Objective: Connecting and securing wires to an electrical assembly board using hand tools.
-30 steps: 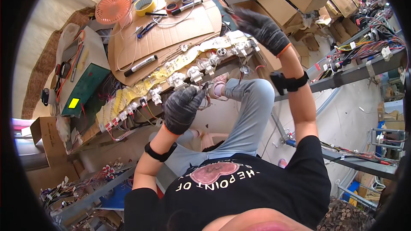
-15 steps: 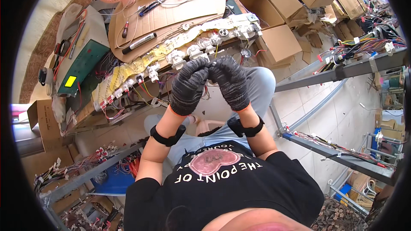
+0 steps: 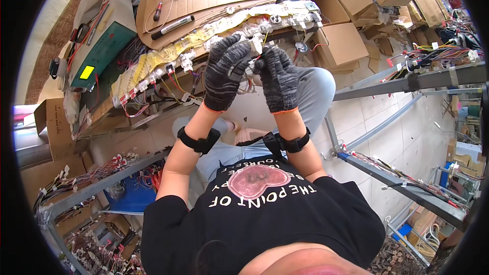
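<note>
Two gloved hands, left hand (image 3: 225,74) and right hand (image 3: 279,78), are pinching one small white connector (image 3: 255,47); three brown cardboard boxes (image 3: 342,45) are sitting behind.

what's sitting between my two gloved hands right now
In the head view, a small white connector with thin coloured wires sits between the left hand and the right hand, pinched by both hands' fingertips.

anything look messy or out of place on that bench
Nothing looks broken. The bench is cluttered: loose wires trail off its front edge, and a marker lies on cardboard. Both hands, left and right, hold a small connector.
</note>
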`<state>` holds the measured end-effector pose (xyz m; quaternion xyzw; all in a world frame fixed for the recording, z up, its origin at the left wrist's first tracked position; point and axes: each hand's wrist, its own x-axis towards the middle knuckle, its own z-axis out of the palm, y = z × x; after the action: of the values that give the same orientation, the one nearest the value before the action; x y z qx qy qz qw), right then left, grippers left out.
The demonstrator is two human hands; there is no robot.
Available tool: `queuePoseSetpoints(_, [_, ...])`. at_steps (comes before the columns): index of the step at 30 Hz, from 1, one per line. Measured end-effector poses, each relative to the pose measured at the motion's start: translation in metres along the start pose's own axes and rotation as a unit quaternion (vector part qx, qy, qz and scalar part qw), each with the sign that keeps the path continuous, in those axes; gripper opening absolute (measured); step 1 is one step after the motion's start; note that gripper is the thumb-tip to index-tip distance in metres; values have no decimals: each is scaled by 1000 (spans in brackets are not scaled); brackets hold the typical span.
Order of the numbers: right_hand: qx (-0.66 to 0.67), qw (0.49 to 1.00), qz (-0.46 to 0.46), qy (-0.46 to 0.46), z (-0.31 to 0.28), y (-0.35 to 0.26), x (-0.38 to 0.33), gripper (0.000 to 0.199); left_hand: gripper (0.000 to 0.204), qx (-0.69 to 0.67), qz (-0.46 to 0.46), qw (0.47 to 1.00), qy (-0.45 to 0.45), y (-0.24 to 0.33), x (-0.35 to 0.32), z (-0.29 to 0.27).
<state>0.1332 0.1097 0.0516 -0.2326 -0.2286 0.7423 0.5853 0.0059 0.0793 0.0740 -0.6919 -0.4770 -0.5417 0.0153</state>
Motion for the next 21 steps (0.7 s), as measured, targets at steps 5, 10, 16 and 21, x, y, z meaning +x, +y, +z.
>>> queuePoseSetpoints(5, [-38, 999, 3, 13, 8, -5, -9, 12, 40, -294, -300, 907, -8, 6, -6, -13])
queuePoseSetpoints(10, [-152, 988, -26, -22, 10, -8, -15, 12, 44, -360, -317, 871, -105, 2, 15, -24])
queuePoseSetpoints(16, [-163, 984, 11, -64, 3, -11, -10, 11, 28, -367, -351, 853, -123, -4, 16, -24])
queuePoseSetpoints(21, [-1, 1000, 14, -22, 10, 1, -11, 16, 14, -334, -394, 855, -56, -1, 23, -14])
